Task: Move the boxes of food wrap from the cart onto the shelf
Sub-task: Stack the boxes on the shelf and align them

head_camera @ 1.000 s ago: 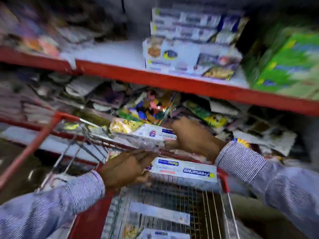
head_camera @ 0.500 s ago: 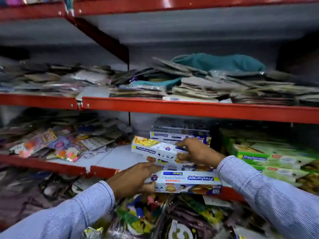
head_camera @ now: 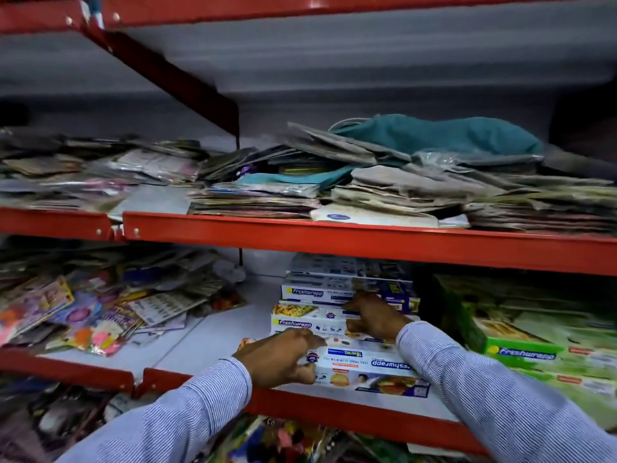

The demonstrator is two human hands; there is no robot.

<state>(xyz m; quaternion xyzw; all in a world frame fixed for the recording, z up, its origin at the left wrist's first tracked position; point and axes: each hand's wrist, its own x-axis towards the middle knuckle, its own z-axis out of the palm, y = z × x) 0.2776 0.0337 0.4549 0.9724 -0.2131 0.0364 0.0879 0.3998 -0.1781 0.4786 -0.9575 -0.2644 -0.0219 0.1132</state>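
Note:
Two white Freshwrapp food wrap boxes lie on the middle shelf (head_camera: 213,335). My left hand (head_camera: 283,359) grips the left end of the front box (head_camera: 370,369), which lies flat near the shelf's red front edge, its print upside down. Just behind it, the second box (head_camera: 303,320) rests on another box, and my right hand (head_camera: 374,319) holds its right part. A stack of similar white and blue boxes (head_camera: 334,289) stands further back, against the second box. The cart is out of view.
Green Freshwrapp boxes (head_camera: 521,352) fill the shelf right of the white boxes. Loose colourful packets (head_camera: 83,315) cover the shelf's left part, with bare white shelf between. The shelf above (head_camera: 334,235) holds piled flat packets and hangs low over the stack.
Both hands carried the two boxes up from the cart and forward onto the shelf. The boxes now rest on the shelf and stack instead of hanging in front of it.

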